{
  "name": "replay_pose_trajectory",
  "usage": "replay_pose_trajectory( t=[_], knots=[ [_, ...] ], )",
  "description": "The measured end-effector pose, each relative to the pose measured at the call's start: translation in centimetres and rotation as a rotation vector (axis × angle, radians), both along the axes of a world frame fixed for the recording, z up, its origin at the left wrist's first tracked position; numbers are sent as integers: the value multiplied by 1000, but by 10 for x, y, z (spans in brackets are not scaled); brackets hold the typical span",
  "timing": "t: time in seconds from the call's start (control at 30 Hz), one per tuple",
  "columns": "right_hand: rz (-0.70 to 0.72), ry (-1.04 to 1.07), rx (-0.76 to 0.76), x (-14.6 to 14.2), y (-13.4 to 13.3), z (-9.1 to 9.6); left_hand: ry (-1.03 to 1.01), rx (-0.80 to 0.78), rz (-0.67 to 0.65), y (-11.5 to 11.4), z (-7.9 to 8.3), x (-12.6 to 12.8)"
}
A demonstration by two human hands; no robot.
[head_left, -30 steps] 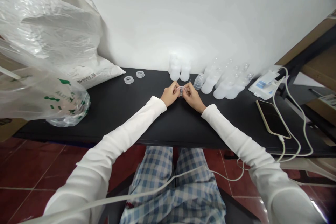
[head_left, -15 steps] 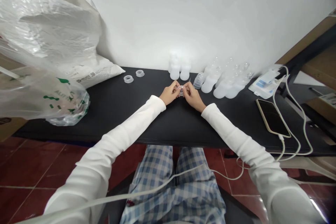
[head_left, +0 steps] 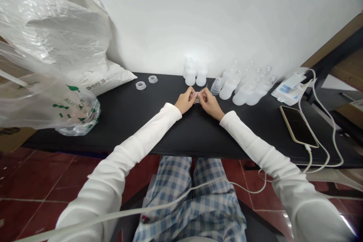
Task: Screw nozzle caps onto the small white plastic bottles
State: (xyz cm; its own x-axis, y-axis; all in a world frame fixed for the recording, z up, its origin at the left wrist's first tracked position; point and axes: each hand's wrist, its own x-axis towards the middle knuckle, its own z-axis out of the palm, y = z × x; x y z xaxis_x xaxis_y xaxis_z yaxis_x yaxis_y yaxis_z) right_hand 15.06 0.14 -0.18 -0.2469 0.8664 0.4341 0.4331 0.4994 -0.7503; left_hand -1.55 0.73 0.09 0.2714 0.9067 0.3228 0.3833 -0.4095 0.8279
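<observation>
A small clear plastic ring (head_left: 197, 99), like a bottle's screw collar, is pinched between my two hands just above the black table (head_left: 159, 128). My left hand (head_left: 185, 100) grips its left side, and my right hand (head_left: 209, 102) grips its right. Fingers cover much of it, so I cannot tell whether a nipple sits inside. Right of my hands a clear cap (head_left: 216, 86) lies tilted. Behind them stand several frosted baby bottles without caps (head_left: 190, 75). To the left, two loose collars rest on the table, a nearer one (head_left: 140, 85) and a farther one (head_left: 152, 79).
Several capped baby bottles (head_left: 239, 92) stand at the right near the wall. Farther right are a white-and-blue packet (head_left: 287, 90) and a phone (head_left: 299, 126) on a charging cable (head_left: 330, 121). Big plastic bags (head_left: 76, 109) fill the left end.
My fingers have shifted slightly on the collar, thumbs now closer together over it. The whole view has moved a little; the other things stay where they were.
</observation>
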Motion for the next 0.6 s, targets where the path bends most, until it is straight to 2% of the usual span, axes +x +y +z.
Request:
replay_pose_trajectory(
  t=[0.2,0.47,0.6],
  knots=[
    [35,6,-21,2,-1,4,-29,-28,-15,1,0,-2],
    [51,112,-110,1,4,-3,102,113,5,4,0,-1],
    [83,146,-148,2,6,-5,102,76,21,4,-1,-1]
  ],
)
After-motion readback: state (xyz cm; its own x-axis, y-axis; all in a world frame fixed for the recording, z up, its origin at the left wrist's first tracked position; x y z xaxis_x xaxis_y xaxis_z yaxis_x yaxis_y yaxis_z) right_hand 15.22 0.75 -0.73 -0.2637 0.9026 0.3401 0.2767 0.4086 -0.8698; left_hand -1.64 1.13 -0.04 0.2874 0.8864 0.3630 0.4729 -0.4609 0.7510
